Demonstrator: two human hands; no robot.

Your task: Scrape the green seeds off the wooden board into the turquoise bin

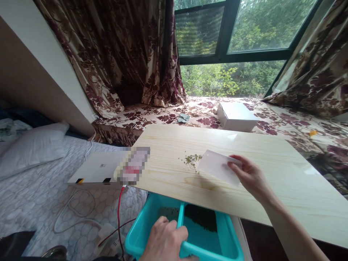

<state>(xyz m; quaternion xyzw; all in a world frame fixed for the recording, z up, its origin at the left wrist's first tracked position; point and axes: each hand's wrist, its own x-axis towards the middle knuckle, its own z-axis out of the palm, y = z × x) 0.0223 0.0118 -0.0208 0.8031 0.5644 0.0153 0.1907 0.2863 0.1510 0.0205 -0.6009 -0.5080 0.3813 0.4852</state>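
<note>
My right hand (251,177) pinches the edge of a translucent white plastic sheet (216,166), thin like a scraper, tilted low over the wooden tabletop (272,159). Just left of the sheet's far end lies a loose scatter of small green bits (192,159). Below the near edge of the table is a turquoise two-compartment bin (231,241). My left hand (166,237) is closed over its middle divider, with some fingertips hidden. Dark green bits (201,216) are heaped in the bin's right compartment; some small bits show in the left one.
A white box (100,166) and a blurred-out phone-like object (134,166) with a red cable (119,210) are at the left. Behind the table, a white box (237,115) and a small greyish packet (183,117) rest on the flowered window seat. A power strip (108,235) lies on the bed.
</note>
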